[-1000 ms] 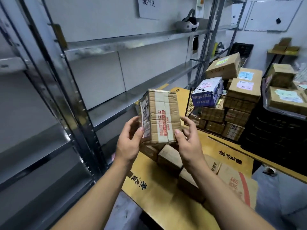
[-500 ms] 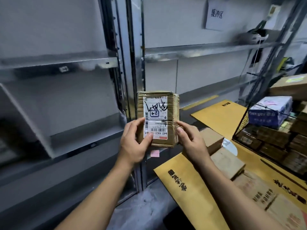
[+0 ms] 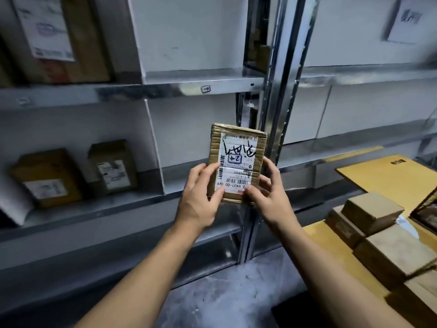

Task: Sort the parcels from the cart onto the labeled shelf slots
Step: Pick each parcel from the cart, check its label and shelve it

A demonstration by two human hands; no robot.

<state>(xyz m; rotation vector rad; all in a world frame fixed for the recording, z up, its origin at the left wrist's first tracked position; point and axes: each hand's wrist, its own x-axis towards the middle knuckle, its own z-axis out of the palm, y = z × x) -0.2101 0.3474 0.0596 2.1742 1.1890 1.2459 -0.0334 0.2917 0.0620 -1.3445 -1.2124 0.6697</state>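
View is swinging left along the shelf [image 3: 165, 87]: shelved parcels [image 3: 47, 178] are now showing at frame left, absent a moment ago. The parcel [image 3: 237, 159] is sitting at frame centre, label facing the camera, upside down. Left hand [image 3: 201, 200] and right hand [image 3: 269, 195] are both clasping its lower edges. Judgement: the slot is being sought; placing not yet begun.

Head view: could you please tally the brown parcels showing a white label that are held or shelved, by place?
Held parcel, gripped by left hand and right hand: 1
Middle-shelf parcels: 2
Upper-shelf parcel: 1
Total: 4
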